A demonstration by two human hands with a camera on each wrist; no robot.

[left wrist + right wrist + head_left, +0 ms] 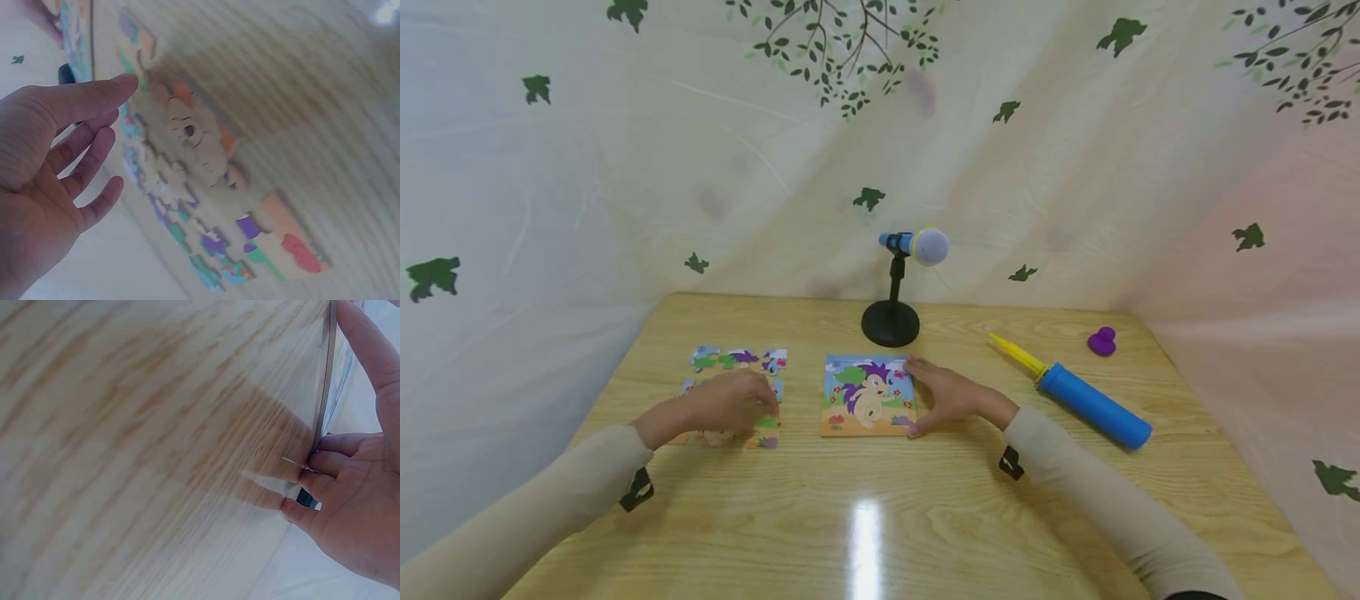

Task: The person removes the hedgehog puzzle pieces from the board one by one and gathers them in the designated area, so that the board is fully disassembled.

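Note:
My left hand [730, 404] is over a spread of loose jigsaw pieces [767, 436] on the left of the table. In the left wrist view its thumb and fingers are loosely bent with nothing visible between them. Below it lie the separated pieces [297, 250], some showing a cartoon animal's face, some purple, green and orange. To the right lies a square picture board [868, 400] with a purple-spiked hedgehog. My right hand [953, 396] touches this board's right side, fingers at the upper corner and thumb at the lower. In the right wrist view the fingertips [312, 478] meet the board's edge.
Behind the board a toy microphone [928, 247] stands on a round black base [891, 323]. On the right lie a blue hand pump [1093, 404] with a yellow nozzle and a small purple knob-shaped object [1102, 342]. A pale leaf-patterned cloth [790, 167] hangs behind the table.

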